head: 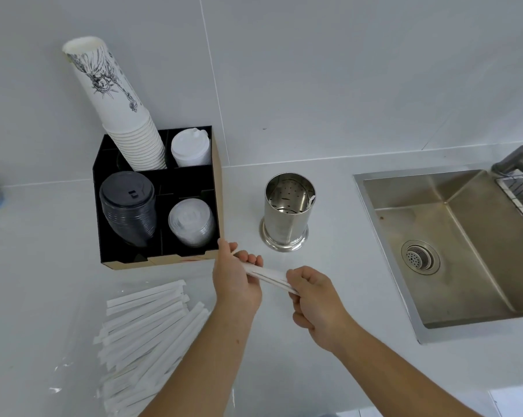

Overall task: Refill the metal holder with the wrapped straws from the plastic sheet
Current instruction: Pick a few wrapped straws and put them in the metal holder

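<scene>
Both the left hand and right hand pinch a small bundle of wrapped straws, which could splay and miss the narrow metal holder.

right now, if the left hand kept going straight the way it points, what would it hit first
Probably the black cup-and-lid organizer: the left hand, holding wrapped straws with the right hand, points up toward its front right corner. Depth is uncertain.

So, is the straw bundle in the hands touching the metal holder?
Apart. The head view shows bare counter between the straw bundle in both hands and the metal holder.
</scene>
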The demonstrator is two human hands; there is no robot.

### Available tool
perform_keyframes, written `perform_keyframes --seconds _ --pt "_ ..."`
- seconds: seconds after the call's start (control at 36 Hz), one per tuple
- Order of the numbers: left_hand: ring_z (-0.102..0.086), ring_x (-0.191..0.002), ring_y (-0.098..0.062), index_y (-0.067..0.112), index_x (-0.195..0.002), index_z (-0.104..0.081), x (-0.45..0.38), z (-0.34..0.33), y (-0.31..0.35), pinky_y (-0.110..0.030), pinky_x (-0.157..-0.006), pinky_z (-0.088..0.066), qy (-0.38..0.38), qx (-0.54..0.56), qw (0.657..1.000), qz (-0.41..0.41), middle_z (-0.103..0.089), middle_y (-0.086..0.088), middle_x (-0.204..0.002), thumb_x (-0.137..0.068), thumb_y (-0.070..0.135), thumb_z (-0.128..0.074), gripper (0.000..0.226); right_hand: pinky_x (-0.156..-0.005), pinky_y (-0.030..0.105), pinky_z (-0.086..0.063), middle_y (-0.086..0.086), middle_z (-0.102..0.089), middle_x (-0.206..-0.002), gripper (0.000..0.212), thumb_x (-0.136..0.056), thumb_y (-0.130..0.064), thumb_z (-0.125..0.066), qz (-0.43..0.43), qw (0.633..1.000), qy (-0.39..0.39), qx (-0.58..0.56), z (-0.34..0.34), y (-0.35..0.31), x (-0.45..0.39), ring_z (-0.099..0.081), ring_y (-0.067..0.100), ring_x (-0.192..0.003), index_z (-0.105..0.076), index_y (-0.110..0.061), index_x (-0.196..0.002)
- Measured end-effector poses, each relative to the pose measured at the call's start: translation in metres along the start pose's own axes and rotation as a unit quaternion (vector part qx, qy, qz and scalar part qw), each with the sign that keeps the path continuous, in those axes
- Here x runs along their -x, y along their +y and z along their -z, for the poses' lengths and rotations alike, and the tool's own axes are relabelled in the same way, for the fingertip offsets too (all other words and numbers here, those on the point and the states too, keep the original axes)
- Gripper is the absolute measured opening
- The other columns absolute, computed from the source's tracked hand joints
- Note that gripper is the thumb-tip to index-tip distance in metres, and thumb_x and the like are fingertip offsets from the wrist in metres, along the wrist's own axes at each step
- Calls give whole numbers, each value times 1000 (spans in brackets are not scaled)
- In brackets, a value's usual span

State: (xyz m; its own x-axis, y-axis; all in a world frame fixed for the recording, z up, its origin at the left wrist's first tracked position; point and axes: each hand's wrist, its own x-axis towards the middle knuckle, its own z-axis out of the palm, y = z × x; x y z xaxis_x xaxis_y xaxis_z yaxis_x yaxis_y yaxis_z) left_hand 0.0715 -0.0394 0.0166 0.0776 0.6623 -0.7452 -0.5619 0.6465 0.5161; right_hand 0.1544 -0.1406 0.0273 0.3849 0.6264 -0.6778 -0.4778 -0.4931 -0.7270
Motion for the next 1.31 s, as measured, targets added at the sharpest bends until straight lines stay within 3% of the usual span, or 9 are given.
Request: perform_keyframes --seconds 0.28,0.42,0.53,0.67,0.81,0.89,1.06,1.14,1.31 --pt "-50 -50 -20 9 -68 -47 8 -4 -4 -35 -67 -55 -29 -56 997 -35 -45 -4 -55 -100 34 -46 40 -38 25 -32 0 -39 -47 17 -91 -8 -62 82 994 61 -40 1 -21 0 -33 12 -36 -56 -7 -74" --pt "-62 -59 -17 8 -69 -59 11 -5 -2 -31 -61 -54 -98 -210 968 -95 -62 -4 -60 -100 33 -45 43 -46 27 -50 5 -52 -53 11 -85 2 -66 135 988 63 -43 10 -40 2 -50 15 -41 -61 -4 -77" --pt "-41 -44 -14 14 -77 -72 12 -4 6 -23 -47 -34 -180 -364 899 -164 -51 0 -55 -98 30 -51 34 -48 29 -54 7 -56 -56 12 -82 5 -69 178 982 56 -5 21 -58 3 -54 15 -44 -63 -4 -75" --pt "-53 -60 -12 32 -83 -78 10 -10 31 -25 -60 -41 -318 -482 796 -181 -62 0 -65 -91 24 -62 20 -53 34 -58 3 -60 -55 11 -81 1 -71 240 966 38 85 36 -85 6 -59 19 -46 -67 -9 -79" --pt "-48 -69 -12 45 -90 -75 14 -27 57 -30 -65 -36 -408 -591 671 -186 -64 9 -74 -81 46 -65 14 -57 52 -59 -4 -65 -66 16 -79 1 -73 294 941 9 169 39 -111 15 -62 22 -46 -69 -14 -84" --pt "-51 -63 -3 42 -93 -75 18 -42 71 -17 -63 -38 -440 -616 619 -210 -66 14 -70 -90 27 -66 17 -57 57 -57 1 -66 -71 23 -78 1 -73 317 926 3 205 37 -124 20 -64 22 -47 -69 -20 -86" --pt "-51 -58 -2 26 -93 -75 26 -75 86 -12 -55 -35 -440 -696 490 -287 -66 9 -76 -90 28 -64 12 -63 56 -58 4 -71 -77 22 -78 -6 -75 343 902 -14 260 40 -154 26 -68 26 -52 -66 -24 -88" --pt "-49 -62 -9 33 -87 -71 24 -86 88 -17 -58 -37 -423 -715 458 -316 -59 20 -68 -89 34 -62 9 -67 51 -60 2 -72 -76 17 -81 -9 -73 355 894 -16 273 41 -165 27 -70 25 -55 -67 -23 -90" --pt "-42 -50 -3 20 -89 -70 19 -101 88 -13 -51 -34 -412 -710 454 -346 -51 20 -53 -92 24 -60 11 -72 39 -61 -2 -71 -77 15 -88 -17 -67 368 887 -22 278 44 -175 22 -73 22 -62 -69 -24 -102"
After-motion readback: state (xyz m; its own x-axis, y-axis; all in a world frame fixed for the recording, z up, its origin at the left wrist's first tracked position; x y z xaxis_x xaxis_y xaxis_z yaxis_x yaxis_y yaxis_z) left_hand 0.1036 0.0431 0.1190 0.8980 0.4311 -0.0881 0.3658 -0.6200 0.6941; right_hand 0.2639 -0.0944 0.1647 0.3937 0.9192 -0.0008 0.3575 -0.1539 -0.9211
